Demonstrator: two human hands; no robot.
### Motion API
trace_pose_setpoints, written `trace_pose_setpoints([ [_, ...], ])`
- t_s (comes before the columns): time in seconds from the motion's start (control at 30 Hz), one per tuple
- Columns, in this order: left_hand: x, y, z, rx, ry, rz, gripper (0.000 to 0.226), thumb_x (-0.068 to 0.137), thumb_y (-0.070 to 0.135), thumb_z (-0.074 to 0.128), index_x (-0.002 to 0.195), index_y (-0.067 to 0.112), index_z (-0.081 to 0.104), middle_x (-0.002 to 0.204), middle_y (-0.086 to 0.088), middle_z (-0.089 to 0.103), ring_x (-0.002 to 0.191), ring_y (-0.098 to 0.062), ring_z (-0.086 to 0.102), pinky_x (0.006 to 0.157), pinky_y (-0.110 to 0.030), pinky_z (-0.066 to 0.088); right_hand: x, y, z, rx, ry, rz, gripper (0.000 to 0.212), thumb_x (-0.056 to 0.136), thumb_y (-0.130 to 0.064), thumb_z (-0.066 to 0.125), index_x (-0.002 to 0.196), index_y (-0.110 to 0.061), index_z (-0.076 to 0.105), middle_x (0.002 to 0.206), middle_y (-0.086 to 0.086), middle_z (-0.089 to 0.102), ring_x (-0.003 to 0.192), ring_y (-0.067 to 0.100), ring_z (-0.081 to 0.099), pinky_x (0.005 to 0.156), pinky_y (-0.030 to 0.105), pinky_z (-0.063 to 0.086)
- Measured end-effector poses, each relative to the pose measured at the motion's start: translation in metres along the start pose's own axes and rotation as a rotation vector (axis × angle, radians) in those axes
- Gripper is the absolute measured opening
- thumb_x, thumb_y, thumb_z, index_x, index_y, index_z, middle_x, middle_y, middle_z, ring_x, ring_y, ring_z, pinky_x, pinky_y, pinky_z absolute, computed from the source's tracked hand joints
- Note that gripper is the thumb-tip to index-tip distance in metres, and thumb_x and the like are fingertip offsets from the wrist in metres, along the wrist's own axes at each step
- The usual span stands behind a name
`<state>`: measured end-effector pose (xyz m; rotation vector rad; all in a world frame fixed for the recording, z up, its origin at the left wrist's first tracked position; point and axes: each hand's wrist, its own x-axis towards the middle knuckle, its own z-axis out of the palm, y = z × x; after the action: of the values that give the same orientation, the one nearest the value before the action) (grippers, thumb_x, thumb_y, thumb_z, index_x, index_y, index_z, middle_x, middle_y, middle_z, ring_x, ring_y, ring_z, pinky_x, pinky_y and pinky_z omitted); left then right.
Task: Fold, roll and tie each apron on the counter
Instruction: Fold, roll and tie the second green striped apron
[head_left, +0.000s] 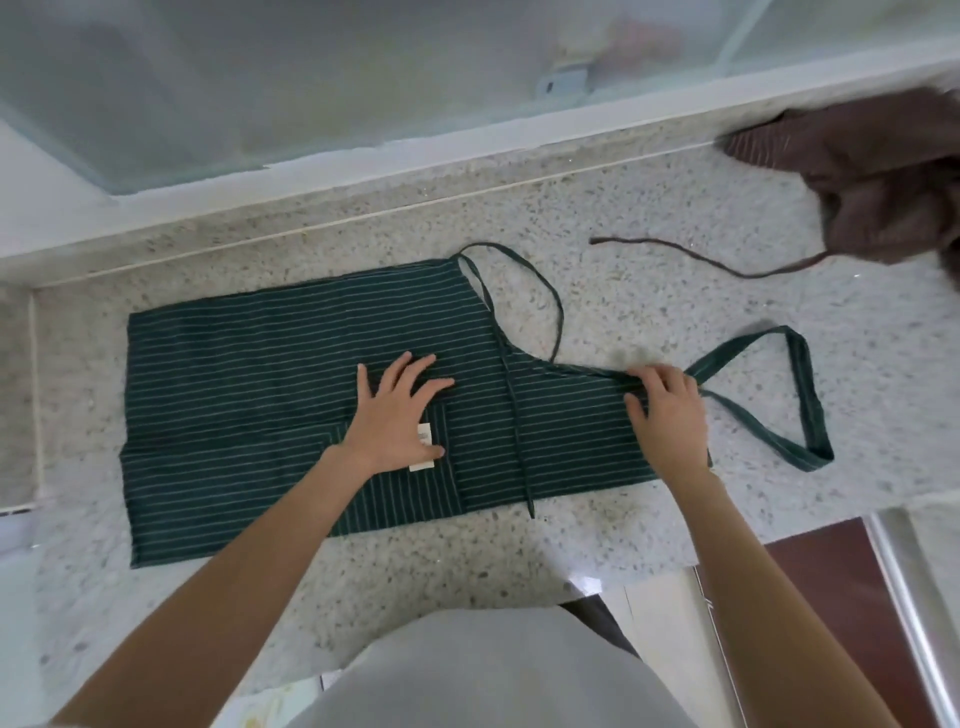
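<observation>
The green apron (291, 374) lay folded lengthwise on the speckled worktop (649, 218), its hem end to the left and its bib end to the right, with the neck loop (802, 395) spread on the stone beyond the bib. The left hand (400, 415) lay flat on the middle of the cloth with fingers (415, 370) straight and spread, holding nothing and partly covering a white label (423, 452). The right hand (670, 410) sat at the bib's edge where the loop began; its fingers bent down onto the fabric, but whether they pinched it or only pressed could not be told — the fingertips were hidden under the hand. One green tie (519, 441) crossed the cloth towards the near edge, and another (540, 288) curved over bare stone behind the bib. At far right a brown apron (878, 176) sat bunched against the back ledge, blurred and cut off by the frame edge, its tie (691, 257) trailing left. Open stone lay between the two aprons and along the near edge. Behind the ledge, frosted glass (311, 78) showed only vague shapes.
</observation>
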<state>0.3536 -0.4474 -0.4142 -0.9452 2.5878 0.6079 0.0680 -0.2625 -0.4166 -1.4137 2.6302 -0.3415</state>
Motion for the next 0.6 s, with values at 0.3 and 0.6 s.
trace_pose_setpoints([
  [0.3,0.052,0.107,-0.006,-0.162,0.092,-0.239,0.047,0.085,0.054,0.056,0.114,0.017,0.051,0.098,0.002,0.065,0.088,-0.02,0.062,0.07,-0.034,0.05,0.008,0.028,-0.009,0.104,-0.126,-0.094,0.015,0.084,-0.01,0.066,0.099,-0.01,0.065,0.106,0.007,0.064,0.099,0.026,0.058,0.074,0.034,0.05],
  [0.6,0.089,0.163,-0.074,-1.315,0.427,-0.232,0.019,0.092,0.018,0.059,0.109,0.012,0.058,0.108,-0.007,0.066,0.091,-0.011,0.068,0.087,-0.025,0.053,0.013,0.035,-0.006,0.012,-0.159,-0.165,0.014,0.087,-0.017,0.061,0.1,-0.009,0.062,0.1,0.01,0.059,0.093,0.03,0.053,0.083,0.039,0.044],
])
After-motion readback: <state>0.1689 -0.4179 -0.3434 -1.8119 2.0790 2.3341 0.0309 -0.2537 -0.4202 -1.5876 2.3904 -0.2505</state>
